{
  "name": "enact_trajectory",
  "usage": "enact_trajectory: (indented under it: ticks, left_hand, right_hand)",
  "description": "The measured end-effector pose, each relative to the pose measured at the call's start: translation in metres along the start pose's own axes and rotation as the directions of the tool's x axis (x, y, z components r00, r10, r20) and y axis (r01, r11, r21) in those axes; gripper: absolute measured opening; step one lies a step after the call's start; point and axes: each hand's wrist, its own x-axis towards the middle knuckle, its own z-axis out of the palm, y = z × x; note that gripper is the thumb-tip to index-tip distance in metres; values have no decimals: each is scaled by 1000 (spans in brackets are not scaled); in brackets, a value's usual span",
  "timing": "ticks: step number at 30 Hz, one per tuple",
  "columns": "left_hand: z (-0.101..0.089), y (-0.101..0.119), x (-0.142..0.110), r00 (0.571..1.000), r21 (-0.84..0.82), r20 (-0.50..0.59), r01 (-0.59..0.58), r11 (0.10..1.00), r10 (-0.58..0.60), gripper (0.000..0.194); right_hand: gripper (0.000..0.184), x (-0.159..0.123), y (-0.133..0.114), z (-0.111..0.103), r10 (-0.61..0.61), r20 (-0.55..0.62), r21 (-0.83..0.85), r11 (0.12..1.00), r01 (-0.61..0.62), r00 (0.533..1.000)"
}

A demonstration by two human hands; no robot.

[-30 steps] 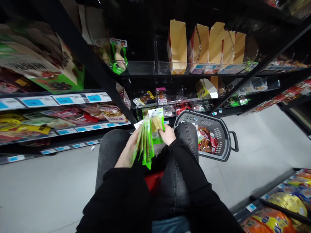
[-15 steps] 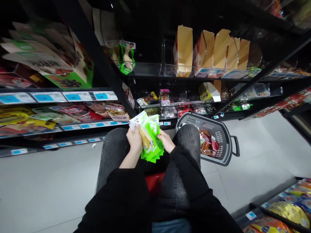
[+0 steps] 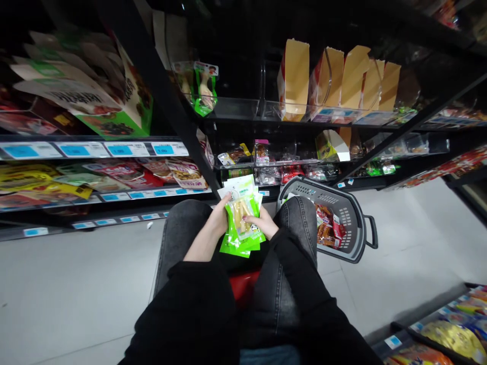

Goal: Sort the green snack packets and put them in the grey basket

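Compared with the frame 0.5 s earlier, the green-and-clear packets (image 3: 240, 210) shift from a loose fan to a more compact, overlapping stack, and the right thumb comes to lie across the front packet. The stack is held above the gap between the 2 knees, tilted so that its front faces the wearer; its exact count cannot be told.

Left hand (image 3: 219, 217): closed on the upper left edge, thumb in front, the other fingers hidden behind the packets. Right hand (image 3: 264, 223): closed on the right side, thumb flat on the front packet's window; how far its hidden fingers reach cannot be told.

Handling, as judged from appearance: each packet seems light, with a pliable film around pale yellow, firmer contents. The glossy film is likely to slip against its neighbours, so the stack is best pinched at 2 opposite edges, with light pressure over the contents to spare them from crushing. The flat white top margin appears a suitable place for lifting 1 packet alone.

Surroundings: a grey basket (image 3: 349, 234) with red packets (image 3: 330, 228) inside stands beside the right knee (image 3: 299, 223); open cartons (image 3: 297, 81) stand on the shelf ahead.
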Motion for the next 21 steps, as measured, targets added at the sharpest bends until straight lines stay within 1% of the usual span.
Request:
enact_trajectory:
  ticks: [1, 3, 6, 8, 11, 13, 15, 17, 19, 21]
  left_hand:
    - [-3, 3, -1, 994, -31, 40, 106, 994, -105, 50]
    - [-8, 6, -5, 969, -70, 86, 237, 969, -230, 46]
    - [-6, 3, -11, 941, -128, 129, 328, 936, -312, 45]
    - [-1, -3, -14, 931, -174, 143, 357, 918, -335, 43]
    - [8, -13, -17, 938, -242, 131, 345, 907, -322, 39]
    - [11, -17, -17, 953, -277, 112, 303, 912, -283, 41]
    - [13, -18, -18, 971, -301, 85, 240, 923, -225, 45]
    - [14, -16, -19, 983, -308, 66, 185, 933, -173, 49]
    - [14, -14, -19, 988, -298, 68, 152, 942, -138, 49]
    - [14, -13, -19, 990, -275, 86, 130, 952, -111, 49]
  right_hand:
    - [53, -1, -3, 1, 17, 2, 38, 999, -17, 1000]
    - [50, -4, -8, 1, 55, 8, 111, 992, -56, 998]
    - [44, -6, -13, -1, 86, 3, 194, 977, -85, 996]
    - [42, -6, -13, -5, 60, -18, 181, 982, -55, 998]
    - [42, -2, -11, -12, -73, -83, 31, 997, 76, 994]
    - [46, 1, -8, -16, -188, -123, -105, 979, 175, 974]
    - [49, 5, -6, -18, -258, -137, -214, 950, 226, 956]
    - [47, 8, -4, -19, -266, -138, -259, 939, 224, 954]
    - [42, 11, -2, -20, -251, -152, -243, 947, 210, 956]
    - [40, 13, -1, -21, -251, -200, -206, 956, 210, 947]
